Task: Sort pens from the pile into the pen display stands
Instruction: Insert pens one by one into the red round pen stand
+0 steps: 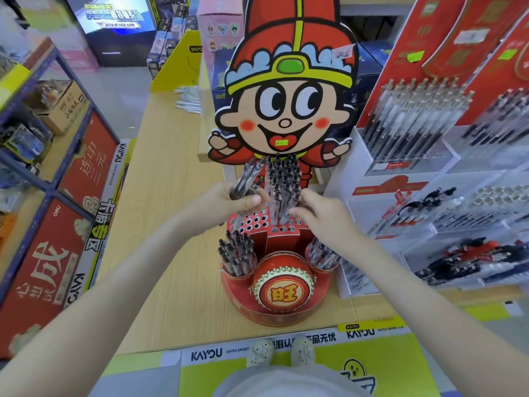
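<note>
Shoes [282,352] show at bottom centre, below the table [171,196]. Upper left of centre lies the pile [187,98]. Nearer, the left hand [229,202] clamps a bundle of pens [246,176], fingers curled round the barrels. Light, stiff and slick, they are likely best pinched singly at mid-barrel. On the red stand [274,310], upright pens [282,179] crowd the holed rack [257,222]. The right hand [320,213] reaches there, fingers curled; I cannot tell if it holds one. Clear cases [429,156] stand close at the right.

One wide-angle view, worn on the person's head, faces forward and down across the table [171,156] from its near edge. It sits close above the pen display stand [286,316] at centre; the person's shoes [260,352] show at the bottom.
</note>
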